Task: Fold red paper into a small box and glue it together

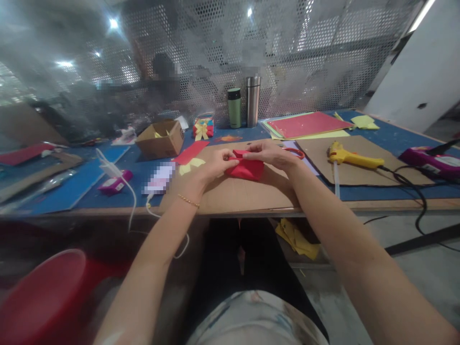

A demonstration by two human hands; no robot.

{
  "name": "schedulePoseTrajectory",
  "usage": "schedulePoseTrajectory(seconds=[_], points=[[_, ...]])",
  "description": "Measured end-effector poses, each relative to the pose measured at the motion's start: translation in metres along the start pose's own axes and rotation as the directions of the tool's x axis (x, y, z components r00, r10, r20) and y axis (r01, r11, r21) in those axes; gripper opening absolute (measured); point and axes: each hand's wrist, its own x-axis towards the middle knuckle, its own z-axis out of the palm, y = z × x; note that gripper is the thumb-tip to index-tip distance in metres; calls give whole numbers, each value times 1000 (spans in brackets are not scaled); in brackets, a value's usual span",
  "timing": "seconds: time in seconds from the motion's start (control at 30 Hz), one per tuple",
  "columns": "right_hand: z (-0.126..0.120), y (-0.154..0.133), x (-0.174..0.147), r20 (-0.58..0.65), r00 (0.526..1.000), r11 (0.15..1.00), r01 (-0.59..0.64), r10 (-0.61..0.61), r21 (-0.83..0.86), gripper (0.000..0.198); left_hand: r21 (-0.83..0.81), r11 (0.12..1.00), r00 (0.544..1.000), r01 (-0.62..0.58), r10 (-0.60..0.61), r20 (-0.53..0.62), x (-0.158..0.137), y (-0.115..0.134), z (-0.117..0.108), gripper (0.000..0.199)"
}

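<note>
Between my hands is a folded piece of red paper [247, 170], raised a little over or resting on a cardboard sheet [230, 197]; I cannot tell which. My left hand [217, 165] pinches its left upper edge between thumb and fingers. On the upper right edge, the fingers of my right hand [269, 154] are closed on the same paper. Scissors with red handles [297, 152] lie just beyond my right wrist, partly hidden. To the left of my left hand are a flat red strip [191, 152] and a pale yellow paper cutout [192, 166].
A yellow glue gun [355, 157] lies on cardboard at right, its black cord trailing off the table. A small carton [160, 139], a green tumbler [235, 108] and a steel flask [253, 101] stand at the back. A phone [159, 178] with a white cable is at left.
</note>
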Motion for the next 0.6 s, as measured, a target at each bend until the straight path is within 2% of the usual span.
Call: schedulePoseTrajectory(seconds=[0.13, 0.27, 0.37, 0.6], points=[[-1, -1, -1, 44, 999, 1000, -21, 21, 14, 34, 2, 1000, 1000, 25, -25, 7, -2, 5, 1, 16], [-2, 0, -1, 44, 998, 999, -36, 37, -19, 24, 85, 996, 999, -34, 34, -2, 1, 0, -2, 17], [-3, 1, 0, 44, 998, 998, -46, 47, -35, 21, 127, 991, 999, -35, 33, 19, 4, -5, -4, 17], [1, -1, -1, 27, 997, 998, -66, 66, 16, 18, 75, 995, 997, -72, 70, 40, 3, -8, -6, 13]])
